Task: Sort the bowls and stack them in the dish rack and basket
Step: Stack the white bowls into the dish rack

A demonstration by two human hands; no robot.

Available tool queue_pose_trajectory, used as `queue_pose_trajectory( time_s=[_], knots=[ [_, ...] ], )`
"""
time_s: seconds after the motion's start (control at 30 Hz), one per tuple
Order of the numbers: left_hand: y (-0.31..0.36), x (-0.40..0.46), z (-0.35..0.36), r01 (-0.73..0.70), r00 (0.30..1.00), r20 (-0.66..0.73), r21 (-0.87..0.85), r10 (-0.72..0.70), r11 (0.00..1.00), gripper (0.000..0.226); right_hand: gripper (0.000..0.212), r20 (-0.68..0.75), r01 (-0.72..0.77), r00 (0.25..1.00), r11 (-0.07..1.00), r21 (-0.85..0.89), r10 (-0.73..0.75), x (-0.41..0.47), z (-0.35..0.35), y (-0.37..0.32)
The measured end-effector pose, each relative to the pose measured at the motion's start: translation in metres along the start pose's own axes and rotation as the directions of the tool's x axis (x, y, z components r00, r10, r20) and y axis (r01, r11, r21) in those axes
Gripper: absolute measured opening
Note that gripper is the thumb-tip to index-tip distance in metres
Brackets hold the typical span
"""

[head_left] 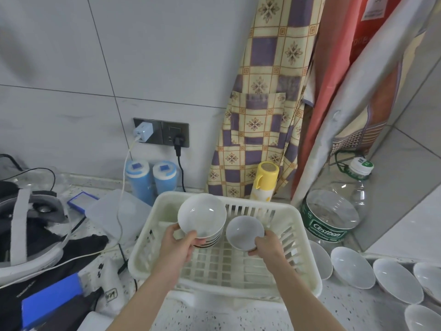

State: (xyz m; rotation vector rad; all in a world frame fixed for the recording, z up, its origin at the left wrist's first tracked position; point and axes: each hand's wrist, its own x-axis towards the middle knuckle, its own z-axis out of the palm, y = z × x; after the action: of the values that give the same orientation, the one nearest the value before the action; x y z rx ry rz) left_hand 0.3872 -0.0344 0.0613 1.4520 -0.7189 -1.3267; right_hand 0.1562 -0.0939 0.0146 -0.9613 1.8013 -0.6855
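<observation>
Both bare forearms reach in from the bottom edge over a speckled white counter point(238, 316). Left hand point(179, 244) grips a stack of bowls point(202, 219), thumb on the near rim of the top bowl, fingers wrapped around the stack's side; stack is tilted toward the camera, white inside, dark stripes on the outsides of the lower bowls, held over the back-left part of the cream slotted basket point(307, 266). Right hand point(268, 246) pinches a single smaller white bowl point(245, 231) at its near right rim, also tilted, just beside the stack and apart from it, above the basket's middle. Cannot tell if either bowl touches the basket floor. Right of the basket, a row of white bowls point(353, 266) sits overlapping on edge along the counter, more running off the right edge. Clear Cestbon water bottle point(331, 218) stands behind them, near the basket's back-right corner. Yellow-lidded bottle point(263, 182) just behind the basket's back wall, in front of a hanging checked apron point(269, 96). Two blue cylinders point(152, 180) stand by the wall under a socket with a white charger point(143, 132). Dark clutter and cables on the left.
</observation>
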Motion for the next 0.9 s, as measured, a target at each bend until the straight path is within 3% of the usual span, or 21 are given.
queue_pose_trajectory(
  time_s=[0.13, 0.33, 0.57, 0.8, 0.9],
  knots=[
    [-0.001, 0.014, 0.008, 0.016, 1.000, 0.013, 0.011, -0.016, 1.000, 0.039, 0.053, 0.021, -0.062, 0.998, 0.994, 0.089, 0.060, 0.006, 0.003, 0.001],
    [0.000, 0.029, 0.025, 0.004, 0.998, 0.070, 0.020, -0.005, 1.000, 0.036, 0.060, 0.023, -0.100, 0.995, 0.992, 0.079, 0.099, 0.007, 0.005, 0.002],
    [-0.002, 0.039, 0.042, -0.037, 0.991, 0.129, -0.004, 0.038, 0.999, 0.034, 0.039, 0.068, -0.091, 0.994, 0.995, 0.030, 0.089, -0.004, 0.002, -0.003],
    [-0.008, 0.046, 0.049, -0.031, 0.984, 0.178, 0.045, 0.022, 0.999, 0.031, 0.039, 0.108, -0.093, 0.990, 0.995, -0.026, 0.096, -0.005, 0.002, 0.001],
    [-0.012, 0.047, 0.048, -0.033, 0.980, 0.196, 0.076, 0.017, 0.997, 0.029, 0.023, -0.013, -0.038, 0.999, 0.982, -0.186, 0.037, -0.009, 0.001, 0.001]
  ],
)
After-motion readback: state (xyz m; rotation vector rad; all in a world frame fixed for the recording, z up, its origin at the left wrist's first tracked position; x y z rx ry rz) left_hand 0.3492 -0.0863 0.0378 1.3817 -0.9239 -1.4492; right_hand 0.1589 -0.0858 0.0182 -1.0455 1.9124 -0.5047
